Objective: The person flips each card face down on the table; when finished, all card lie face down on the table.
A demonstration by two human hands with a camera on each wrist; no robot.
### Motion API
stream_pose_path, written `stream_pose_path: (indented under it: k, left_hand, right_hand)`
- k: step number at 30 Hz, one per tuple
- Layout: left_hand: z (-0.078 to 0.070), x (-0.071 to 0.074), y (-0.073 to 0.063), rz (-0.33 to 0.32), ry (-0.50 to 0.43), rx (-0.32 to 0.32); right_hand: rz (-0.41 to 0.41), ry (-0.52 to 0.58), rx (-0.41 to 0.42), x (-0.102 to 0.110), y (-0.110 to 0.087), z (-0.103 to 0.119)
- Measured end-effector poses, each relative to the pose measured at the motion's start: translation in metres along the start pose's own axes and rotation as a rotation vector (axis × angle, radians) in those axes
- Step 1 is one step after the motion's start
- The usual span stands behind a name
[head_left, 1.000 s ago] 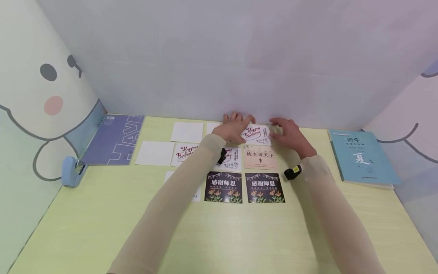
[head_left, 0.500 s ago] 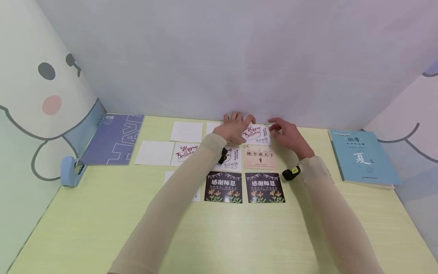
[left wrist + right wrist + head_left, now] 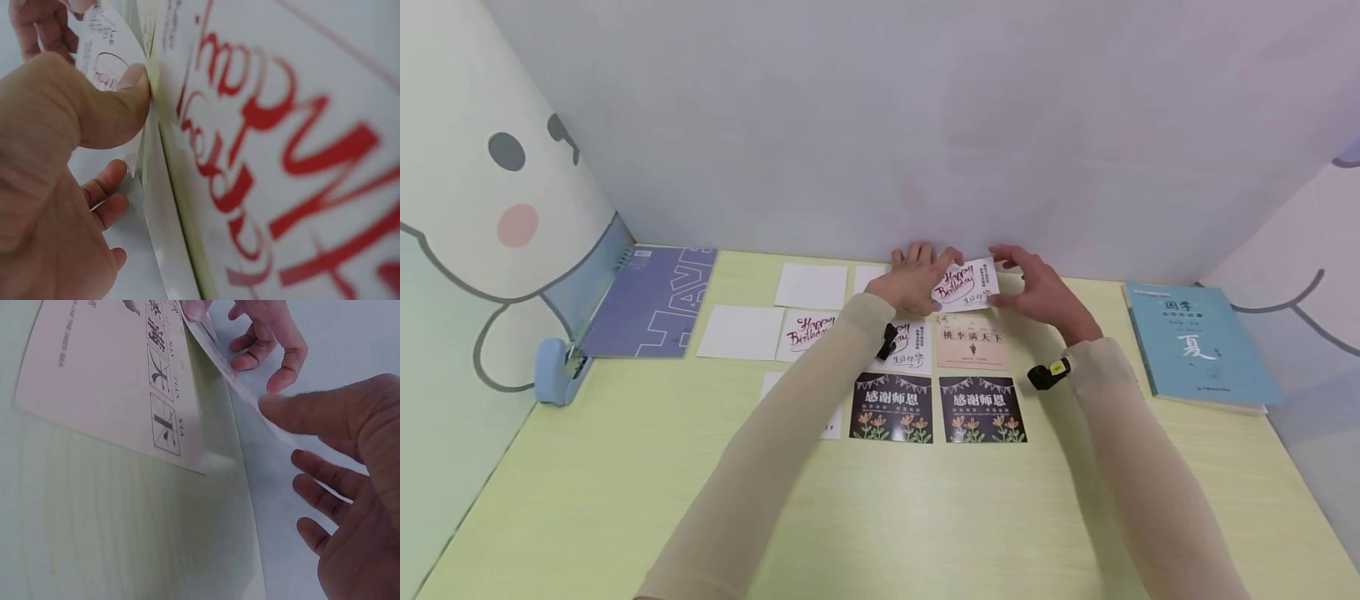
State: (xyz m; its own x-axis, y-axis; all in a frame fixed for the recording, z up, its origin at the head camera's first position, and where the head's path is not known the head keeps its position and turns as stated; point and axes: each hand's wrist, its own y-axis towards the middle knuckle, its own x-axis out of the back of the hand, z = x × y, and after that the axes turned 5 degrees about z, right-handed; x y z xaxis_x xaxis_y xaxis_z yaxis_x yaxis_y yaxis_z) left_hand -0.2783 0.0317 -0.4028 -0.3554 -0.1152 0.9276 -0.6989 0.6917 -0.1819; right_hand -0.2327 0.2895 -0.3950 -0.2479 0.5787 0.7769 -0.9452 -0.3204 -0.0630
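Observation:
A white birthday card [image 3: 964,284] with red lettering lies between my hands at the table's back edge, its right side tilted up. My right hand [image 3: 1047,298] pinches that raised side, thumb [image 3: 306,412] in front and fingers behind. At the card's left end is my left hand [image 3: 913,282], thumb [image 3: 128,94] on the near side and index finger bent at the far corner. Just in front lies a pink card [image 3: 973,343]; beside it, another birthday card [image 3: 912,354] is partly covered by my left sleeve.
Two black flower cards [image 3: 891,410] form part of the front row. White blank cards [image 3: 811,286] lie leftward. A purple notebook [image 3: 651,300] and blue clip-like object [image 3: 553,371] are far left; a teal book [image 3: 1198,346] is at right. A wall [image 3: 880,125] rises behind.
My right hand has closed onto the birthday card's right side and raised it from lying flat. My left hand has kept its place at the left end.

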Motion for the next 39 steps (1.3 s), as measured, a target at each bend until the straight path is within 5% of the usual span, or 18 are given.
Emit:
stream_pose_path:
  k: [28,39]
  left_hand:
    - [0.002,0.001,-0.006,-0.036,-0.074,-0.045]
    - [-0.01,0.005,0.003,-0.149,-0.084,-0.176]
  right_hand:
    - [-0.042,-0.146,0.133,0.005,0.001,0.007]
    - [-0.087,-0.106,0.151,0.006,-0.003,0.011]
